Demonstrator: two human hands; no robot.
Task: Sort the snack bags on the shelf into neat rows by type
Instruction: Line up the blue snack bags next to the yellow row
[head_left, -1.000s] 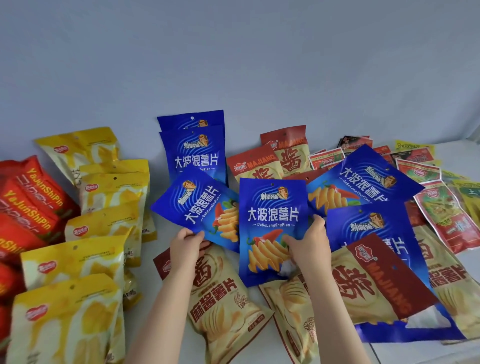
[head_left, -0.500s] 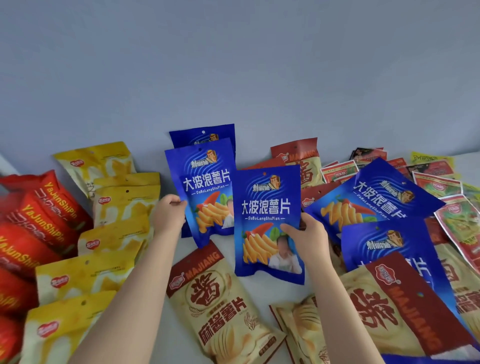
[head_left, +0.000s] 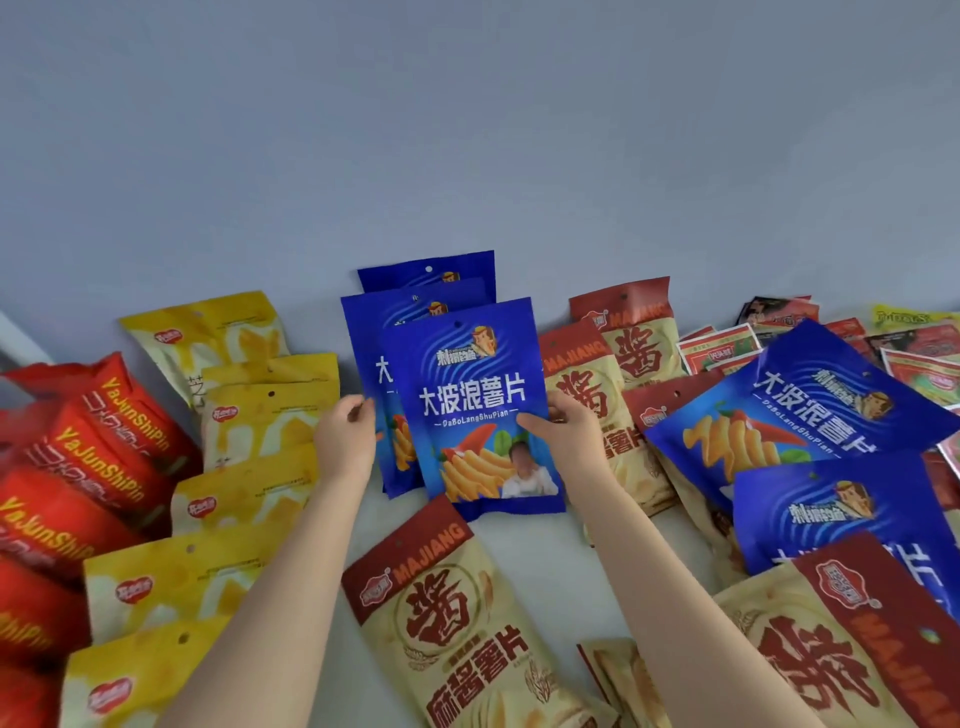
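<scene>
A row of blue chip bags leans against the back wall at centre. My right hand (head_left: 563, 434) pinches the front blue bag (head_left: 467, 410) by its right edge and holds it upright over the row. My left hand (head_left: 345, 436) grips the left edge of the second blue bag (head_left: 371, 358), just behind the front one. Behind these two, a third blue bag (head_left: 426, 270) shows only its top. Two more blue bags (head_left: 795, 415) lie flat and askew at the right.
Yellow bags (head_left: 260, 415) stand in a row to the left, red bags (head_left: 78, 457) further left. Beige-and-maroon Majiang bags (head_left: 452, 613) lie loose in front and stand right of the blue row. Small red and green packets (head_left: 914, 358) are scattered at the far right.
Both hands have carried their blue bags back toward the wall. The right-hand bag now overlaps in front of the left-hand one, stacked with the blue row.
</scene>
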